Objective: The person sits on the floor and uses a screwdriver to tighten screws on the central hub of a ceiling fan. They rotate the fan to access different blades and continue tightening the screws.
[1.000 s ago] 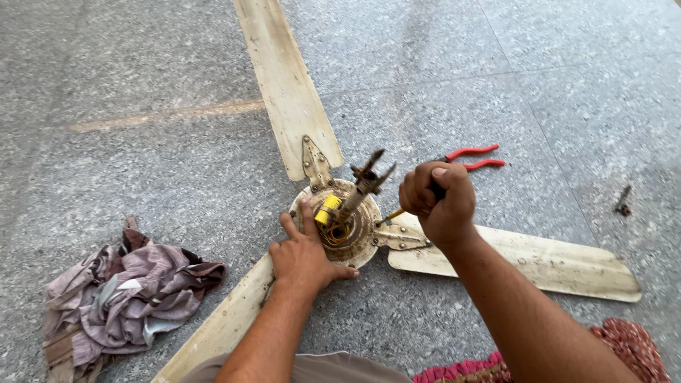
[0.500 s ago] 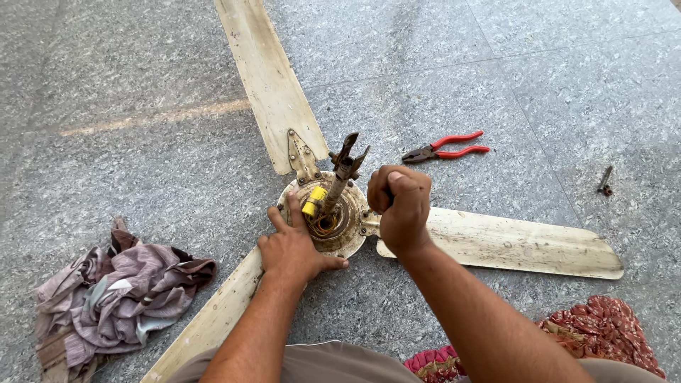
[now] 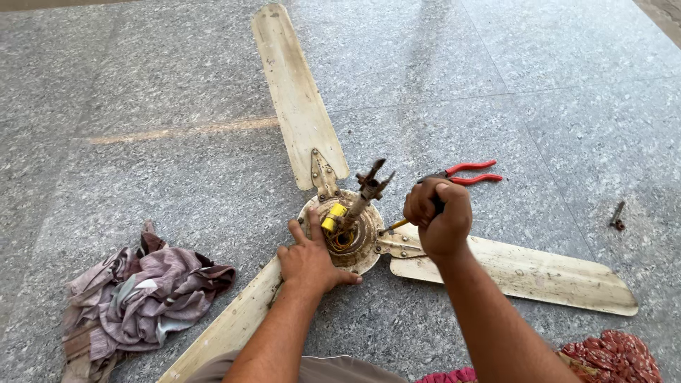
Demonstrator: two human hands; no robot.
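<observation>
Old cream three-blade ceiling fan point(image 3: 305, 120) lies flat on the grey stone floor. Left hand point(image 3: 310, 259) rests open, palm down, on the rusty round motor hub point(image 3: 347, 237). Right hand point(image 3: 438, 216), right of hub, is fisted around a yellow-shaft screwdriver point(image 3: 397, 225), tip at the blade bracket. Best to press straight down the shaft, hub pinned. Red-handled pliers point(image 3: 472, 172) lie beyond hub, untouched.

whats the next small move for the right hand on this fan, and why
Probably keep turning the screwdriver at the blade bracket. The right hand is fisted on its handle with the tip by the bracket, and the left hand lies flat on the hub, bracing the fan. The screw itself is too small to see.
</observation>
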